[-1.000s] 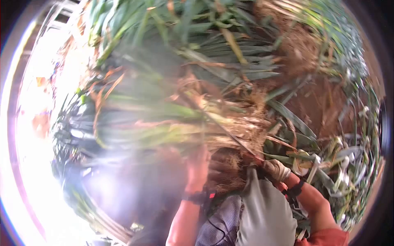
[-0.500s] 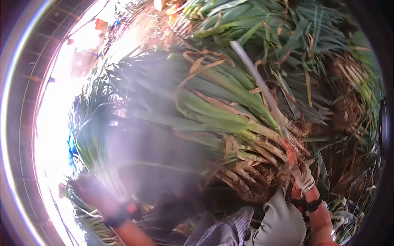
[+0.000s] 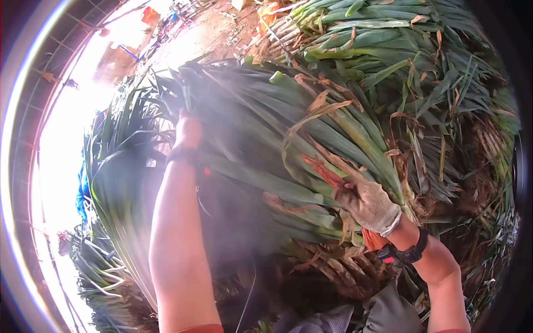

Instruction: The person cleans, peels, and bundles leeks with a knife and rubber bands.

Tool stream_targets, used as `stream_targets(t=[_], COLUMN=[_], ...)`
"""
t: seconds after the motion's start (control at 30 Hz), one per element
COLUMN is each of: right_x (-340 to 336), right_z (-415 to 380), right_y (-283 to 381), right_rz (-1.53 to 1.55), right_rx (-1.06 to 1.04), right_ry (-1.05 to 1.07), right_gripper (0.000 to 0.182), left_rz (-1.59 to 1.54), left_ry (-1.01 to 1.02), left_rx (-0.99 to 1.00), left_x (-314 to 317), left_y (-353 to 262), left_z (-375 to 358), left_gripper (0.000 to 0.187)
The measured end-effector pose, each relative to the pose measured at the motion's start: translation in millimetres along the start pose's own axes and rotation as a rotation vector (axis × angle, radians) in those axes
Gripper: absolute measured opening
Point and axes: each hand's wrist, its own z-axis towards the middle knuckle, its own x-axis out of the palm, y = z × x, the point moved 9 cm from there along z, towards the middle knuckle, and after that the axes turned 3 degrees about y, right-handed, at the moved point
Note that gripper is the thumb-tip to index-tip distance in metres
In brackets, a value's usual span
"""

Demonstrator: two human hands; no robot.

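A broad heap of long green leek-like stalks with strap-shaped leaves (image 3: 388, 61) fills the upper and right part of the view, lying on reddish-brown bare soil (image 3: 216, 33) that shows at the top. In front of it, across the middle of the picture, lies a thick bundle of the same green stalks with pale, dry brown-tipped outer leaves (image 3: 266, 144), its leafy ends pointing up and left and its tangled brown root ends (image 3: 338, 266) low at the centre, close to the person's body. A second, smaller bunch of green leaves (image 3: 105, 266) sits at the lower left, washed out by bright glare. The left hand (image 3: 187, 132), bare, reaches far up the leafy end of the bundle and rests against the leaves; haze hides the fingers, so I cannot tell whether they grip or only press. The right hand (image 3: 367, 204), in a soiled pale cloth work glove, is closed on the stalks of the bundle just above the roots, with a short reddish strip (image 3: 322, 169) sticking out beside its fingers. A black band with a red patch (image 3: 402, 254) circles the right wrist.
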Motion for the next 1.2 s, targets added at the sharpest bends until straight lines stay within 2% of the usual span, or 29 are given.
stream_targets(t=[0.1,0.17,0.2,0.23,0.3,0.33,0.37,0.4,0.43,0.5,0.53,0.6,0.63,0.7,0.73,0.87,0.9,0.93,0.97,1.0,1.03,1.07,1.1,1.13,1.17,1.2], right_x=[15.8,27.9,34.8,37.2,41.2,62.7,57.9,58.1,54.0,55.2,50.4,43.8,43.3,55.3,65.2,113.6,126.0,135.3,150.2,168.4,187.0,200.1,202.8,201.7,210.6,208.7], right_z=[24.7,39.0,45.1,51.8,63.8,76.0,93.8,110.7,119.4,116.4,100.2,63.4,44.5,9.2,-5.3,-41.0,-43.6,-45.0,-44.3,-43.2,-43.6,-39.5,-27.5,-24.0,-26.0,-28.1], right_y=[7.0,11.7,14.1,19.3,38.8,36.7,38.1,40.6,49.4,41.3,39.3,37.3,28.9,37.3,41.3,55.2,61.2,60.3,62.9,64.0,64.1,58.9,37.4,19.2,22.5,23.6], right_rz=[-0.023,-0.127,-0.219,-0.225,-0.251,-0.590,-0.373,-0.157,-0.203,0.067,0.141,0.241,0.156,0.162,0.205,0.108,0.028,-0.061,-0.273,-0.463,-0.654,-0.672,-0.632,-0.581,-0.591,-0.499], right_rx=[0.027,0.033,-0.036,-0.038,-0.114,-0.287,-0.097,0.081,0.027,0.168,0.162,0.191,0.181,-0.018,0.073,0.032,0.003,0.098,-0.081,-0.202,-0.319,-0.321,-0.067,0.184,0.183,0.241], right_ry=[0.011,0.072,0.107,0.120,0.133,0.215,0.153,0.084,-0.060,-0.010,-0.006,0.019,0.009,0.074,0.162,0.382,0.410,0.389,0.413,0.490,0.563,0.561,0.480,0.395,0.400,0.285], right_gripper=[0.022,0.028,0.030,0.030,0.029,0.033,0.035,0.038,0.044,0.045,0.041,0.030,0.027,0.022,0.021,0.022,0.023,0.026,0.028,0.030,0.032,0.032,0.033,0.035,0.035,0.036], left_rz=[-0.027,0.144,0.011,0.005,0.166,0.252,0.338,0.087,-0.277,-1.146,-1.092,0.149,0.463,0.460,0.427,0.182,0.091,-0.235,-0.797,-1.528,-2.448,-2.831,-2.959,-2.359,-1.642,-1.428], left_ry=[0.110,-0.018,0.113,0.113,0.064,0.026,-0.023,-0.062,-0.069,-0.141,-0.248,-0.617,-0.769,-0.951,-1.032,-1.203,-1.214,-1.175,-1.106,-0.910,-0.460,-0.187,-0.102,-0.573,-0.865,-0.716], left_rx=[-0.088,-0.122,-0.201,-0.213,0.110,0.235,0.355,0.304,0.222,0.059,0.088,0.196,0.169,0.218,0.251,0.197,0.137,0.139,0.259,0.453,0.759,0.782,0.731,0.185,-0.264,-0.289], left_x=[18.3,-10.2,4.8,2.2,2.2,5.3,8.9,-0.6,-19.0,-68.9,-115.0,-221.6,-260.6,-299.2,-314.0,-331.6,-327.6,-311.1,-281.9,-244.1,-205.4,-171.5,-140.8,-101.8,-83.7,-57.4], left_y=[-5.7,-40.6,-28.2,-25.0,-54.9,-71.5,-86.8,-82.3,-63.2,-7.6,11.1,17.2,17.4,19.5,19.8,55.5,76.7,106.1,131.1,146.9,144.9,138.9,131.9,138.3,157.0,161.1], left_z=[0.3,-21.2,-14.9,-18.4,-37.2,-55.4,-74.2,-84.2,-94.6,-111.5,-127.1,-181.6,-210.7,-257.6,-279.3,-346.2,-350.8,-352.1,-345.3,-327.1,-303.8,-299.1,-299.9,-306.7,-331.3,-327.8], left_gripper=[0.019,0.017,0.014,0.014,0.024,0.027,0.030,0.028,0.027,0.023,0.021,0.018,0.016,0.024,0.024,0.023,0.023,0.023,0.023,0.023,0.022,0.022,0.022,0.024,0.027,0.030])
